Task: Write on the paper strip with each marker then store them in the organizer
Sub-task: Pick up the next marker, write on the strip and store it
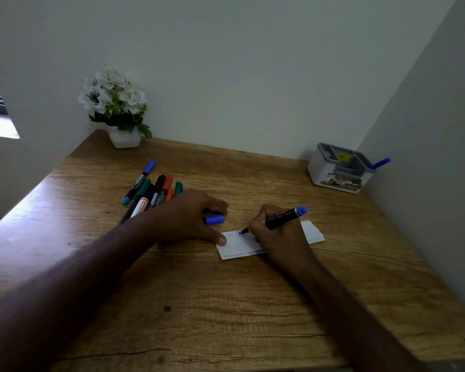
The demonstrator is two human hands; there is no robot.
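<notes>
My right hand [273, 232] grips the blue marker [283, 217] low, tip on the paper strip [236, 244] at centre. That paper is flimsy, so my left hand [191, 213], curled around the cap [213, 219], pins it by thumb.

On the bench [226, 304], a paper strip [236, 244] lies near the middle, with the left hand [188, 216] pinning its left end and the right hand [277, 234] resting on it, a marker [282, 217] touching the paper. A cluster of markers [153, 193] lies behind and left of the strip. A potted plant [118, 108] stands in the far left corner; the organizer [338, 169] sits far right with one marker in it [380, 163].
</notes>
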